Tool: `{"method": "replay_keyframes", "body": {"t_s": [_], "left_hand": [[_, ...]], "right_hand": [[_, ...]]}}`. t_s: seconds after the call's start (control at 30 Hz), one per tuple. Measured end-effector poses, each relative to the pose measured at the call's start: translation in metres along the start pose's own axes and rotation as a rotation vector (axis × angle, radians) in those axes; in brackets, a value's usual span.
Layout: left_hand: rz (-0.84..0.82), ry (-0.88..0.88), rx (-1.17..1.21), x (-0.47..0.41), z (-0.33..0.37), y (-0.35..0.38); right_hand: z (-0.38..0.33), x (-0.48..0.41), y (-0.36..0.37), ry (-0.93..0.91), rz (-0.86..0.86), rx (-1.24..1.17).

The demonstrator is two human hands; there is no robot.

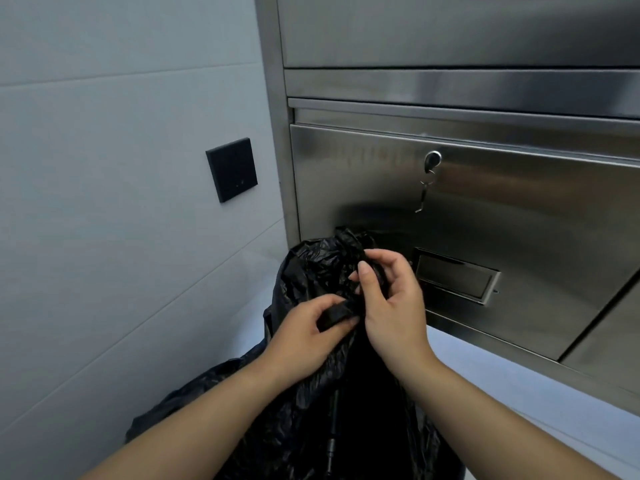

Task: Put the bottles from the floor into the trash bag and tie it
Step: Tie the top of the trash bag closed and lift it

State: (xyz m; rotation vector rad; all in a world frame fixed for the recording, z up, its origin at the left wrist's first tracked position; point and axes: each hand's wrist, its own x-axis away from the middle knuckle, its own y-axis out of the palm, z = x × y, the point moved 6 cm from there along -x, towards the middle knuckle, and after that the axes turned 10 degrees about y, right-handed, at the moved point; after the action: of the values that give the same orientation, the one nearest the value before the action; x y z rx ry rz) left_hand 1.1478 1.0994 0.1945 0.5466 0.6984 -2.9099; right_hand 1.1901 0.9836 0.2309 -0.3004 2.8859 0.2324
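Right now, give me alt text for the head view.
Both hands hold the gathered neck of a black trash bag: the left hand pinches a twisted strip, the right hand grips the bunched top. Behind it stands a steel cabinet with a dangling key.

A pale grey tiled wall (104,237) filled the left side, its thin seams running in long lines. A black square wall plate (231,169) was fixed to it, near the edge of a stainless-steel cabinet (554,220) that took up the right side. The cabinet's lower door carried a round lock (433,157) near its top edge, with a small metal key ring (424,194) hanging from it. Lower on the same door sat a recessed rectangular handle (456,278). Above the door ran a horizontal steel strip (485,87) that caught a bright band of light, with another brushed-steel panel (450,29) above that. A pale floor (519,393) showed beneath the cabinet.
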Motion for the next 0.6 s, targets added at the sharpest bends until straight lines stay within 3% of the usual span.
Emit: {"method": "replay_keyframes", "body": {"t_s": [0.1, 0.23, 0.6], "left_hand": [[-0.064, 0.019, -0.042, 0.007, 0.010, 0.007], [-0.028, 0.093, -0.015, 0.004, 0.031, 0.007], [-0.061, 0.162, -0.251, 0.012, 0.023, 0.029]], "right_hand": [[0.001, -0.002, -0.007, 0.013, -0.007, 0.017], [-0.003, -0.007, -0.012, 0.048, -0.060, -0.046], [0.002, -0.017, -0.022, 0.148, -0.039, -0.095]]}}
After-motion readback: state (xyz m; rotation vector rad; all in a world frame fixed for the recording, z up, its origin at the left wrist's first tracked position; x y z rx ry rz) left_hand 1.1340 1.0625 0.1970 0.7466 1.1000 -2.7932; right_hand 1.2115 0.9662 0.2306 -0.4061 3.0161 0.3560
